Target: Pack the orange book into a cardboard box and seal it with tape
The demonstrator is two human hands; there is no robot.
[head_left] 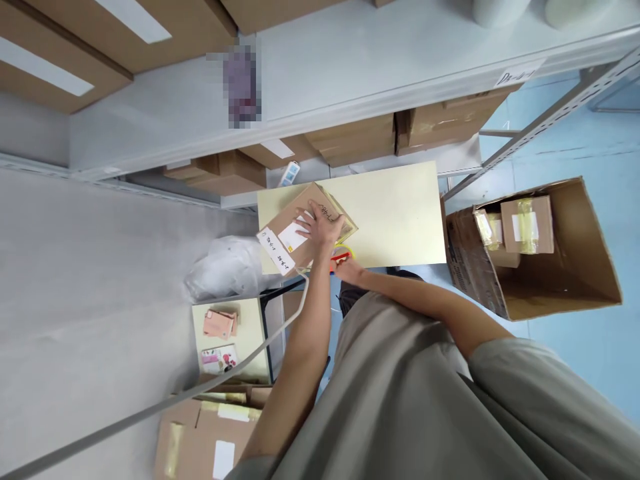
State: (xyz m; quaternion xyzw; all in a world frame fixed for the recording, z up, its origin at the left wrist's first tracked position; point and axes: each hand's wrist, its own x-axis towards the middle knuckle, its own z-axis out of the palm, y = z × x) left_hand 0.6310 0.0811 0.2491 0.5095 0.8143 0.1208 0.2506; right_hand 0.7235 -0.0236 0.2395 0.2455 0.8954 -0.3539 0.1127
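A small cardboard box [303, 202] with handwriting and a white label lies at an angle on the pale yellow table [400, 213]. My left hand [323, 227] rests flat on its top, fingers spread. Close by, at the table's near edge, my right hand [349, 271] is closed around a tape dispenser [342, 257], red with a yellow roll. The dispenser is beside the box's near corner; whether they touch I cannot tell. A white strip with handwriting [277, 251] lies along the left edge of the box.
Grey shelving [350, 73] with cartons runs behind the table. To the right stands a large open carton [565, 267] holding several taped boxes. A bundle of clear plastic [223, 267] sits at left, and a grey bar [200, 387] crosses the lower left above a small table [247, 327].
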